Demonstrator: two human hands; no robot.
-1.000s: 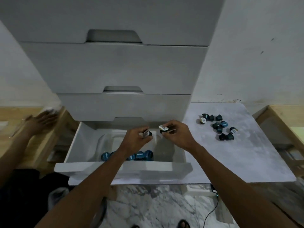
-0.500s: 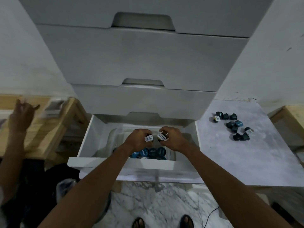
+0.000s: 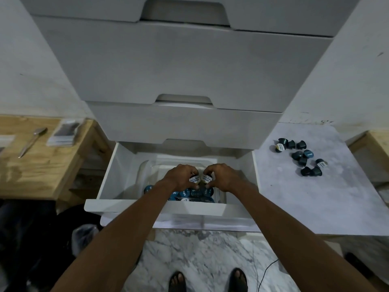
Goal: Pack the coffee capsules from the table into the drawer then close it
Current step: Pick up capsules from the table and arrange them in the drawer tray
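Two white-lidded capsules, one (image 3: 194,179) grasped by the left grip (image 3: 181,178) and one (image 3: 206,178) by the right grip (image 3: 224,177), are held lid-up over the open drawer (image 3: 117,165), presumably for placing beside packed capsules (image 3: 185,193) below, while loose capsules (image 3: 301,157) are left on the tabletop (image 3: 315,197) far right.

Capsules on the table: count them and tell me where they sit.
10 capsules, clustered on the table right of the drawer: four at the back, three mid, one right, two in front. Overlaps may hide another.
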